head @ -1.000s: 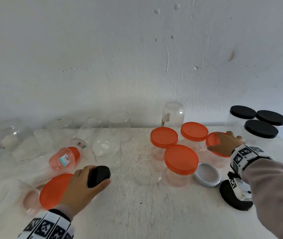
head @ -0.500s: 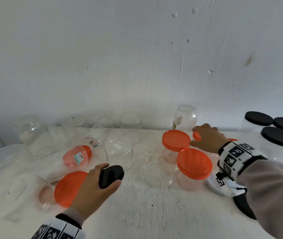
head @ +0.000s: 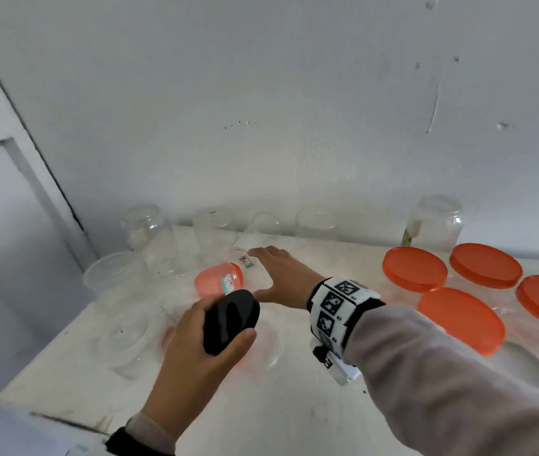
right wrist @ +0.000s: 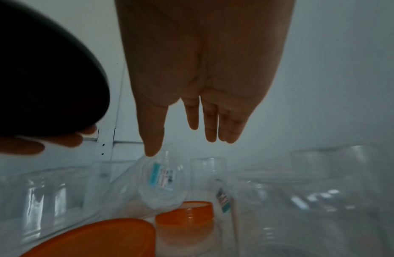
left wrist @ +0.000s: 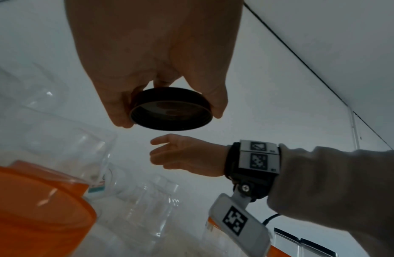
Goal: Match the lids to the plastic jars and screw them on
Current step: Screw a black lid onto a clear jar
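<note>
From the head view, a black lid (head: 230, 321) was seen from above, held over the white table (head: 281, 406) in the grip of the left hand (head: 195, 353), with thumb and fingers curled round its rim. Only in the left wrist view was the lid's hollow, threaded underside (left wrist: 170, 113) shown, facing downward. The right hand (head: 281, 278) was stretched out flat with fingers straight and nothing held, above a clear jar lying on its side (head: 255, 238). In the right wrist view alone, the label of that jar (right wrist: 162, 175) was seen just below the thumb tip, and a small orange-capped jar (right wrist: 185, 219) was seen lying nearer. Four orange-lidded jars (head: 414, 268) were seen standing at the right in the head view only.
</note>
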A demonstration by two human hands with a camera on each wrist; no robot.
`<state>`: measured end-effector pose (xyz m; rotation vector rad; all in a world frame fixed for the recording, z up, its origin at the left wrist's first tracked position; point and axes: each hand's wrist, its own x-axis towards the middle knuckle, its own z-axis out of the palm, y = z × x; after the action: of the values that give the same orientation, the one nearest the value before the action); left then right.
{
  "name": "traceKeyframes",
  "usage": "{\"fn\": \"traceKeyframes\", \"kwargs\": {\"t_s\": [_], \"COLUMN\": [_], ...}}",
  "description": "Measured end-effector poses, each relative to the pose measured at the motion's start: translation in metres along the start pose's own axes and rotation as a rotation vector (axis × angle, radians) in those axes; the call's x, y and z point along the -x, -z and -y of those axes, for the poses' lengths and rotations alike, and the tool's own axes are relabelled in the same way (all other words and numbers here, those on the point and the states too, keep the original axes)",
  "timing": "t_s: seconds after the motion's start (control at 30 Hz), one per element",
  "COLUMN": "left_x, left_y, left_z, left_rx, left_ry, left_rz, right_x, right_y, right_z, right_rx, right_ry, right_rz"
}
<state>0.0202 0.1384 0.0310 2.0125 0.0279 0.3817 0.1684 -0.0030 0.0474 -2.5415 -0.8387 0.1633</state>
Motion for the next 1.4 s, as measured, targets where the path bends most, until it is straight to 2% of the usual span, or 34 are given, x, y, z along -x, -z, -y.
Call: {"fn": "traceKeyframes", "kwargs": {"t_s": [0.13, 0.27, 0.43, 0.6, 0.8, 1.0, 1.17, 1.4], "left_x": [0.01, 0.016, 0.017, 0.015, 0.011, 0.007, 0.005, -0.002], "left_y": [0.014, 0.022, 0.024, 0.021, 0.019, 0.016, 0.012, 0.008], "left_z": [0.005, 0.01, 0.01, 0.01, 0.006, 0.0, -0.003, -0.012], "left_rx": [-0.033, -0.056, -0.028, 0.0, 0.053, 0.043, 0.069, 0.102], "left_ry": [-0.001, 0.012, 0.025, 0.043, 0.063, 0.065, 0.075, 0.054], "left_rz": [0.022, 0.039, 0.046, 0.055, 0.017, -0.006, -0.019, -0.049], "right_x": [-0.021, -0.037, -0.046, -0.042, -0.02, 0.017, 0.049, 0.084], "right_y": [-0.021, -0.032, -0.038, -0.035, -0.016, 0.0, 0.004, 0.008], "right_z": [0.016, 0.022, 0.024, 0.023, 0.01, -0.007, -0.021, -0.039], "right_rx": [-0.025, 0.003, -0.03, -0.05, -0.044, -0.098, -0.151, -0.342], "right_ry": [0.032, -0.034, -0.052, 0.008, 0.056, -0.021, -0.097, -0.245], "right_rz": [0.091, 0.123, 0.116, 0.09, -0.051, -0.124, -0.051, -0.088]}}
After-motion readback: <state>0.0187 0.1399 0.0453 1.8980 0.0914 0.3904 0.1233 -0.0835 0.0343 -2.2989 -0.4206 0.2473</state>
